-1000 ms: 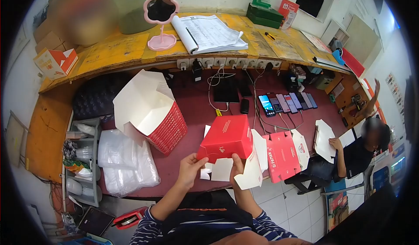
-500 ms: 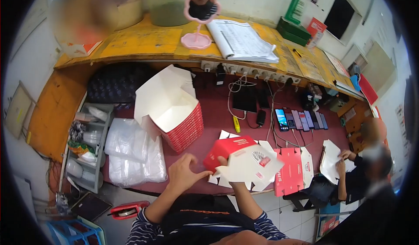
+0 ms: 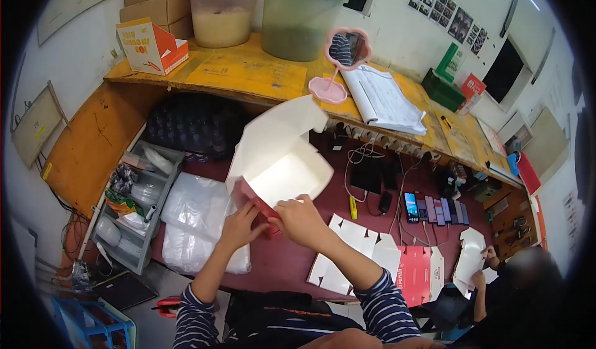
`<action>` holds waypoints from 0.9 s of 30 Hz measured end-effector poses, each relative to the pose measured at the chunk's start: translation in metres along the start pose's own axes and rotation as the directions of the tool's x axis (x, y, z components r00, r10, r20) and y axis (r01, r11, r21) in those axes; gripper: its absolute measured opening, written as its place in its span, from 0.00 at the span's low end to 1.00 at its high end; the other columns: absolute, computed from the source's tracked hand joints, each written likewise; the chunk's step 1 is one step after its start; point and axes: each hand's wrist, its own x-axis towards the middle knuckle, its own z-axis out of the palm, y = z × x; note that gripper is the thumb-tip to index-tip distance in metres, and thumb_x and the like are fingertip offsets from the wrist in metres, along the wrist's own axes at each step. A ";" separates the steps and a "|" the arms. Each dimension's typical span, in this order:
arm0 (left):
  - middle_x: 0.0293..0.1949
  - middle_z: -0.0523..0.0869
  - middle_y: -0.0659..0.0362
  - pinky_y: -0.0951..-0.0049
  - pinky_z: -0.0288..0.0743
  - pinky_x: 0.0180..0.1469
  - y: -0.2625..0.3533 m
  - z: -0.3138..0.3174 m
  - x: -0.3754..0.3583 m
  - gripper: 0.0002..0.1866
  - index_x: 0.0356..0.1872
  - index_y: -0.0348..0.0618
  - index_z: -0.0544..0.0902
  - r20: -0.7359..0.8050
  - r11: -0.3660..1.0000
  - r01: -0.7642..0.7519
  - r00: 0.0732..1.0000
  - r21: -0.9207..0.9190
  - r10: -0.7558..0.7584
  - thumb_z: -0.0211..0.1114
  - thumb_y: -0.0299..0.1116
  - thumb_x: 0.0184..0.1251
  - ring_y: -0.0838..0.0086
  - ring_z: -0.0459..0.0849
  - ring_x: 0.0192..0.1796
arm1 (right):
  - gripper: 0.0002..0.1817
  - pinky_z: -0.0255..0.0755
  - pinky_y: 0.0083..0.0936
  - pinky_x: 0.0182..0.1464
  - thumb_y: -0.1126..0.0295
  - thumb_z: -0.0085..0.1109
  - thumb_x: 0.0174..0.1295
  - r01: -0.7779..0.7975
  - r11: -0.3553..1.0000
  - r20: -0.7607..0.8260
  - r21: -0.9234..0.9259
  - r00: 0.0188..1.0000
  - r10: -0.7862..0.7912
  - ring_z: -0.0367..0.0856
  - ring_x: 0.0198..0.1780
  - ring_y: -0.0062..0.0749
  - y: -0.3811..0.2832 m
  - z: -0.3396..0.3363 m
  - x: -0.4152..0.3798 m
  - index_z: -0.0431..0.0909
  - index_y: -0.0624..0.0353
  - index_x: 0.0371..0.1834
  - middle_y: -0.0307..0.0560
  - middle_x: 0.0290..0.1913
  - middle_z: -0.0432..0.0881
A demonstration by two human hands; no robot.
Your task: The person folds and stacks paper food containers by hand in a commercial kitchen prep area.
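A folded cardboard box [image 3: 288, 172], white inside and red outside, sits tilted at the stack of nested boxes, which is mostly hidden behind it and my hands. My left hand [image 3: 241, 226] has its fingers on the box's red front wall, close to the near corner. Gripping the near rim of the same box is my right hand [image 3: 302, 220], with its fingers curled over the edge. Flat white box blanks [image 3: 351, 249] lie to the right of my right forearm, beside red printed blanks [image 3: 415, 274].
Left of the box are clear plastic bags [image 3: 195, 212] and a grey organizer tray [image 3: 141, 256]. Several phones [image 3: 434, 211] and cables lie at the right. A pink mirror [image 3: 329, 90] stands on the yellow shelf [image 3: 248, 76]. At far right, a person holds a white blank [image 3: 470, 256].
The red-and-white box has moved from in front of me up and left to the nested stack. My left hand has joined my right on it. The view has shifted.
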 end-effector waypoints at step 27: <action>0.35 0.76 0.60 0.72 0.72 0.21 -0.028 0.015 0.002 0.06 0.31 0.43 0.76 -0.158 0.856 -0.170 0.948 0.488 0.278 0.56 0.28 0.50 0.68 0.77 0.20 | 0.08 0.72 0.34 0.25 0.69 0.49 0.49 -0.138 0.975 0.148 -0.176 0.975 0.165 0.78 0.24 0.46 0.001 0.061 0.068 0.71 0.64 0.25 0.53 0.21 0.77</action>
